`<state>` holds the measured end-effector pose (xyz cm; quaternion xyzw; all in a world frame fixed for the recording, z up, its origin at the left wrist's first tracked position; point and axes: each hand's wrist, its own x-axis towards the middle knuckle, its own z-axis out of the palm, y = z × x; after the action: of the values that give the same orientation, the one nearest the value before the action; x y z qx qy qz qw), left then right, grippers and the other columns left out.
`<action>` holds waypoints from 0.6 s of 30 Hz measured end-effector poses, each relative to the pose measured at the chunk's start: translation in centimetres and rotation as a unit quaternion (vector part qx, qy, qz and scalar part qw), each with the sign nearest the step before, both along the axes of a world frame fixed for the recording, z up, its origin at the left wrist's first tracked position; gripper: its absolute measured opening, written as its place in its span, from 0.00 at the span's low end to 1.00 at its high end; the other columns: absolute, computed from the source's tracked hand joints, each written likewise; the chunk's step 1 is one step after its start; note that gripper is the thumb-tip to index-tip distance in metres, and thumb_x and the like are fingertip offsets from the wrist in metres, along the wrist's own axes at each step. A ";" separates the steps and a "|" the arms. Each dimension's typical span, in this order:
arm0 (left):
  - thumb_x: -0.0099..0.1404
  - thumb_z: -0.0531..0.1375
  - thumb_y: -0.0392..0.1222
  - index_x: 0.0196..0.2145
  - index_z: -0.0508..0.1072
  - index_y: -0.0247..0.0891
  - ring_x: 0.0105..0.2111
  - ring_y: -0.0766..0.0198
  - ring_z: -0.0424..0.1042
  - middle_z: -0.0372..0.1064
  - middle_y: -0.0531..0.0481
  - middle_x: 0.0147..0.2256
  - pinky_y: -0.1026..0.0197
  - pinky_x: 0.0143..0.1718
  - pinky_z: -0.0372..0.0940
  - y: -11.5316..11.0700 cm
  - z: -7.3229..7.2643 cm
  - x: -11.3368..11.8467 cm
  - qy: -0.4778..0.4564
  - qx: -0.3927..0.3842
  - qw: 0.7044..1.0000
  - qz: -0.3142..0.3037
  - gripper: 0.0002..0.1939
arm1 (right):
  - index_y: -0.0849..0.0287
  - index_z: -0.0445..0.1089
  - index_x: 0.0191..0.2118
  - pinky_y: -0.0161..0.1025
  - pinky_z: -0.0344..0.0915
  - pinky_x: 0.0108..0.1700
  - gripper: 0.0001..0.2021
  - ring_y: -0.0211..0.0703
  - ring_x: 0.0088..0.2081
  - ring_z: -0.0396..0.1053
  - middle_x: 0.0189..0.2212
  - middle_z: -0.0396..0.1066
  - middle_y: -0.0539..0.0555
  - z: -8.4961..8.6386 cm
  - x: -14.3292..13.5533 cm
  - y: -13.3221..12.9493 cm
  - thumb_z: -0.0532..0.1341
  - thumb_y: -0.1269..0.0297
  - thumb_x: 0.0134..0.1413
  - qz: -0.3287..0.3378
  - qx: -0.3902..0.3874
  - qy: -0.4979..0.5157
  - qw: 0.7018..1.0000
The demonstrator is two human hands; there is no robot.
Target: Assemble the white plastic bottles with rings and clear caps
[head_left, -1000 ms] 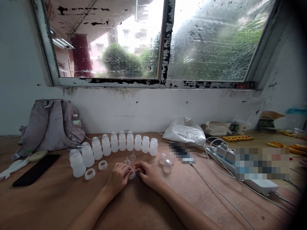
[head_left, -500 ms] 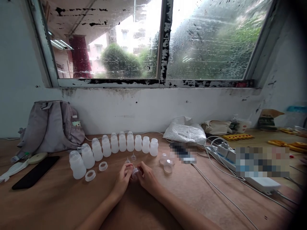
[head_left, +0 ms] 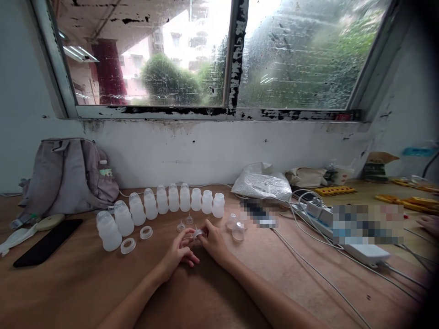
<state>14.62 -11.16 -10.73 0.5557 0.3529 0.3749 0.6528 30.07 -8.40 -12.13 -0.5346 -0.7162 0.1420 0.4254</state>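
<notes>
My right hand (head_left: 214, 241) pinches a white bottle ring (head_left: 198, 235) with a pointed clear nipple tip standing up from it. Just left of it is my left hand (head_left: 177, 252), its fingers apart and the fingertips close to the ring; whether they touch it I cannot tell. Beyond the hands stand two clear silicone nipples (head_left: 180, 225). Two loose white rings (head_left: 128, 246) lie to the left. An arc of frosted baby bottles (head_left: 137, 211) runs behind, most topped with clear caps, while the three at the right end have open necks. Several clear caps (head_left: 238, 234) lie to the right.
A black phone-like slab (head_left: 48, 243) and a grey backpack (head_left: 73, 178) are at the left. On the right are a silvery plastic bag (head_left: 262, 180), a white power strip (head_left: 365, 253), and cables crossing the table. A person's hand (head_left: 429, 225) shows at the right edge.
My left hand's fingers have opened and drawn slightly away from the ring. My right hand has raised the ring a little, and its nipple tip now shows. The view has tilted slightly downward.
</notes>
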 end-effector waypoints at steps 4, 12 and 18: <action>0.44 0.51 0.33 0.47 0.54 0.44 0.24 0.68 0.72 0.58 0.42 0.49 0.68 0.22 0.62 -0.1 0.1 0.0 0.003 0.000 1.000 -0.013 0.30 | 0.57 0.58 0.26 0.30 0.53 0.25 0.04 0.35 0.24 0.60 0.21 0.62 0.47 -0.1 0.0 0.0 0.55 0.72 0.41 0.004 -0.001 0.012 1.000; 0.43 0.52 0.33 0.47 0.54 0.44 0.24 0.67 0.72 0.59 0.42 0.48 0.67 0.22 0.63 -0.1 0.3 0.0 0.015 -0.002 1.000 -0.005 0.30 | 0.57 0.58 0.26 0.30 0.51 0.24 0.05 0.34 0.21 0.57 0.19 0.59 0.45 -0.2 -0.1 0.4 0.54 0.73 0.39 0.011 0.006 0.025 1.000; 0.49 0.56 0.40 0.44 0.59 0.42 0.24 0.65 0.72 0.65 0.46 0.38 0.66 0.23 0.64 -0.5 0.6 0.2 0.013 0.001 1.000 0.027 0.22 | 0.58 0.59 0.27 0.30 0.53 0.25 0.05 0.34 0.22 0.58 0.19 0.59 0.46 -0.2 0.1 0.5 0.53 0.73 0.40 0.031 0.024 0.027 0.999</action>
<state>14.81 -11.61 -10.10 0.5516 0.3761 0.3851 0.6372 30.17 -7.87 -12.28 -0.4980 -0.7239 0.1520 0.4527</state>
